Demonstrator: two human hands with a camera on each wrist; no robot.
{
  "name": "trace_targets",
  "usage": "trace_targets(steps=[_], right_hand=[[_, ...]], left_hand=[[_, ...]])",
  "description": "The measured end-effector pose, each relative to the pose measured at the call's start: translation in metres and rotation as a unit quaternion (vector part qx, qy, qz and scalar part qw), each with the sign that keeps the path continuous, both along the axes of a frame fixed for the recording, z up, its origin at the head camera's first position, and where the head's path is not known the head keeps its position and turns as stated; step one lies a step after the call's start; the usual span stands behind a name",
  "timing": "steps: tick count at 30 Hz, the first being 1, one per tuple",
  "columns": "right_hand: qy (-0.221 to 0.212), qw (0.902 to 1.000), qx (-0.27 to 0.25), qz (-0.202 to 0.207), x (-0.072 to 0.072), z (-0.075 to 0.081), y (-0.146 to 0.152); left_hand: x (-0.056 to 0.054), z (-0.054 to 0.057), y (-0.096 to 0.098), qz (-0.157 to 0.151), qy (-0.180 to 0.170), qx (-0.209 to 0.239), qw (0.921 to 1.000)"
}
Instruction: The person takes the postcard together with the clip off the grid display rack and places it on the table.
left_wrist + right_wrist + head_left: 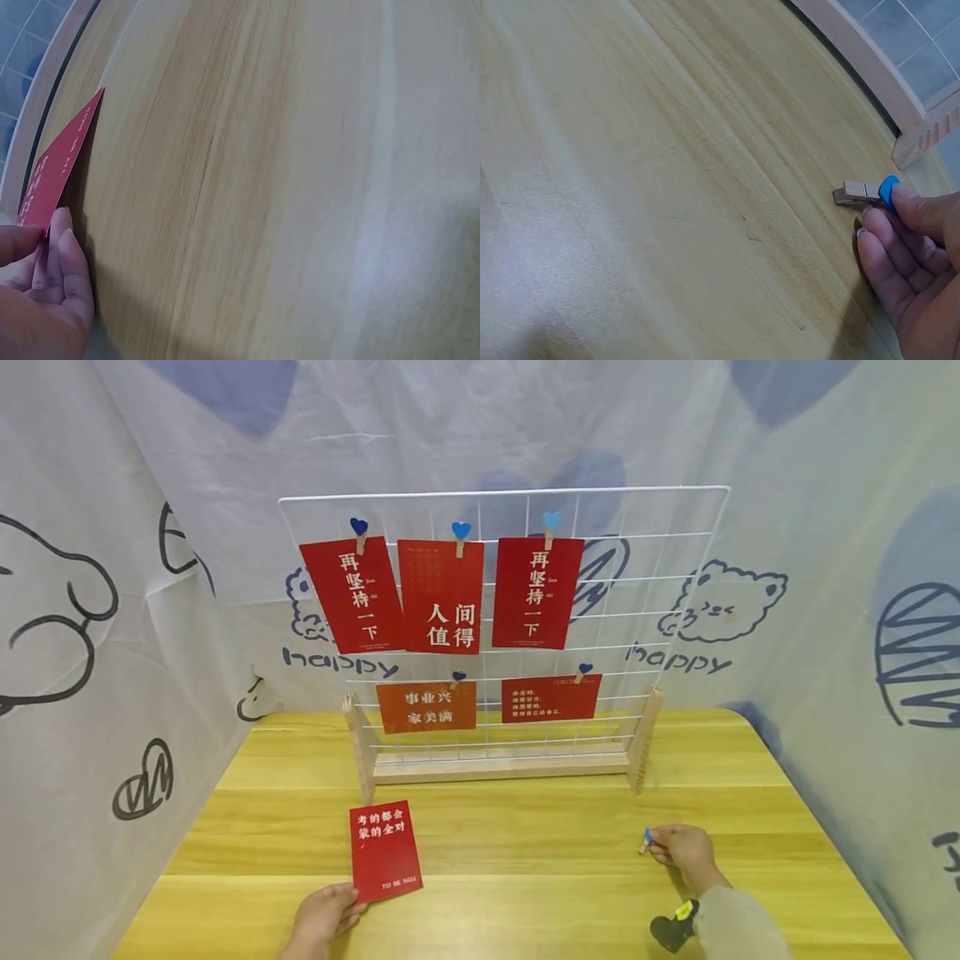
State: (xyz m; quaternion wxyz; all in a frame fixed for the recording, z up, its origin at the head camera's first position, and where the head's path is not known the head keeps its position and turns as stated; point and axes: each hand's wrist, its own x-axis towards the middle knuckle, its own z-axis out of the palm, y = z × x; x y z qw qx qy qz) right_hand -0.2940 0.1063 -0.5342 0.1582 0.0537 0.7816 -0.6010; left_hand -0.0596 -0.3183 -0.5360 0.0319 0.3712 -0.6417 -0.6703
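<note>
My left hand (pixel 324 914) pinches a red card (pixel 386 852) with white Chinese writing by its lower left corner, thumb on top and fingers beneath. In the left wrist view the card (pixel 64 169) shows edge-on, tilted over the wood. Over the table's right side my right hand (pixel 686 853) pinches a small wooden clothespin (pixel 645 842) at its blue heart end. Seen from the right wrist, the clothespin's wooden tip (pixel 849 192) points away from the fingers, and the blue heart (pixel 889 193) sits under the thumb.
A white wire grid (pixel 682 581) stands in a wooden base (pixel 502 768) at the back. Several red cards (pixel 532 602) and an orange card (pixel 427 706) hang on it from heart clothespins (pixel 461 532). A dark heart-shaped piece (pixel 672 931) lies beside the right sleeve (pixel 738 922). Printed cloth surrounds the table.
</note>
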Motion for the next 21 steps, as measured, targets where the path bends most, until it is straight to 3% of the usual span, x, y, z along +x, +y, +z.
trace_targets(steps=[11,21], right_hand=[[-0.010,0.9993,-0.017,-0.031,-0.002,-0.009,0.000],[-0.002,0.9995,-0.013,-0.029,-0.002,-0.010,0.000]], left_hand=[[0.000,0.006,0.001,0.012,-0.012,-0.004,0.9998],[-0.003,0.008,0.003,0.017,-0.024,-0.025,0.9992]])
